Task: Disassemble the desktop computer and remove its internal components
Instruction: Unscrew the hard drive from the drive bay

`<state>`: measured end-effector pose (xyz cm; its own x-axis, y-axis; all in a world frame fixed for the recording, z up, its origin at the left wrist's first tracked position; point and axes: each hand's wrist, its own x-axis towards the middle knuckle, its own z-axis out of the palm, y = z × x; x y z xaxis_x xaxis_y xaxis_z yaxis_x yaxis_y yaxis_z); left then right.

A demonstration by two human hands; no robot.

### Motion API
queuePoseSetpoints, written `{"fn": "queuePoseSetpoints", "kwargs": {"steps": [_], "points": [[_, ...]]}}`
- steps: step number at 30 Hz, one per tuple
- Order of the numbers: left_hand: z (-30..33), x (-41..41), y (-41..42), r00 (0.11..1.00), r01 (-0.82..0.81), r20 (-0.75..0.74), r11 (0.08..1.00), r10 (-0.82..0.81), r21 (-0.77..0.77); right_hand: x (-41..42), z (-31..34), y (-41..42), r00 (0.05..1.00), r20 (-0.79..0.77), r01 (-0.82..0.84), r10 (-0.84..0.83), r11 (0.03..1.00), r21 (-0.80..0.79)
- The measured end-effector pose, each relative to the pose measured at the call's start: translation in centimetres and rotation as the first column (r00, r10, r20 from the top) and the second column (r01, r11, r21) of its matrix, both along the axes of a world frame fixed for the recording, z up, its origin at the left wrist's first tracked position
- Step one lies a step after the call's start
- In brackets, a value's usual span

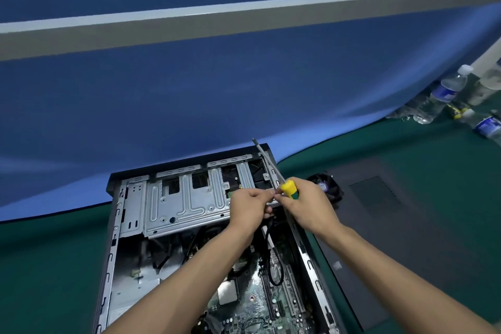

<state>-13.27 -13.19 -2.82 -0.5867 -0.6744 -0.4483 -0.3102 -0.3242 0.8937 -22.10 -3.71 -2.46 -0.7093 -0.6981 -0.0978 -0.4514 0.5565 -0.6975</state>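
An open desktop computer case [113, 225] lies flat on a green table. A silver drive cage [184, 198] fills its far half, and the green motherboard [254, 304] with black cables shows nearer me. My right hand [306, 206] grips a screwdriver [290, 190] with a yellow-green handle, its shaft pointing up and away over the case's far right corner. My left hand [249, 207] has its fingers curled at the cage's right edge, fingertips meeting the right hand; something small may be pinched there, but I cannot make it out.
The dark removed side panel [379, 225] lies right of the case, with a black fan [325, 187] at its far corner. Several water bottles [444, 95] lie at the far right. A blue wall stands behind the table.
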Motion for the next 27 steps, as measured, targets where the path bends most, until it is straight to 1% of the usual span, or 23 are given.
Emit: {"fn": "queuePoseSetpoints", "kwargs": {"steps": [4, 6, 8, 9, 10, 12, 14, 15, 16, 19, 23, 27], "points": [[-0.5, -1.2, 0.0, 0.998, 0.051, 0.047, 0.996, -0.047, -0.069, -0.9, -0.8, 0.1, 1.000, 0.003, 0.026, -0.026, 1.000, 0.007], [-1.0, -1.9, -0.1, 0.991, 0.103, 0.107, 0.974, -0.082, -0.201, -1.6, -1.1, 0.2, 0.999, 0.027, 0.044, -0.045, 0.999, 0.009], [-1.6, -2.6, -0.6, 0.976, 0.166, 0.194, 0.904, -0.095, -0.395, -2.3, -1.7, 0.6, 0.993, 0.088, 0.087, -0.085, 0.996, -0.022], [-1.9, -2.8, -1.0, 0.961, 0.215, 0.261, 0.840, -0.092, -0.497, -2.7, -2.0, 0.9, 0.985, 0.132, 0.114, -0.108, 0.992, -0.045], [-2.1, -2.9, -1.4, 0.937, 0.282, 0.340, 0.758, -0.085, -0.588, -3.1, -2.5, 1.3, 0.977, 0.173, 0.140, -0.128, 0.988, -0.061], [-2.6, -2.8, -2.0, 0.882, 0.417, 0.466, 0.570, -0.066, -0.708, -3.7, -3.8, 2.0, 0.958, 0.229, 0.192, -0.173, 0.979, -0.066], [-3.3, -2.8, -2.2, 0.840, 0.520, 0.538, 0.378, -0.064, -0.766, -4.2, -5.2, 2.7, 0.940, 0.263, 0.237, -0.217, 0.970, -0.046], [-3.5, -2.8, -2.2, 0.827, 0.548, 0.559, 0.308, -0.061, -0.777, -4.4, -6.0, 3.0, 0.934, 0.275, 0.247, -0.229, 0.968, -0.032], [-3.7, -2.9, -2.1, 0.820, 0.562, 0.569, 0.272, -0.058, -0.781, -4.5, -6.8, 3.2, 0.929, 0.284, 0.251, -0.236, 0.968, -0.015], [-4.2, -3.1, -2.1, 0.818, 0.566, 0.572, 0.254, -0.057, -0.784, -4.3, -9.2, 3.5, 0.923, 0.284, 0.254, -0.259, 0.966, 0.057], [-4.6, -3.0, -2.2, 0.821, 0.564, 0.569, 0.233, -0.052, -0.792, -3.4, -11.9, 3.3, 0.940, 0.221, 0.215, -0.259, 0.956, 0.202], [-4.9, -2.9, -2.2, 0.825, 0.559, 0.564, 0.207, -0.040, -0.803, -2.7, -13.7, 2.3, 0.937, 0.179, 0.255, -0.300, 0.937, 0.238]]}}
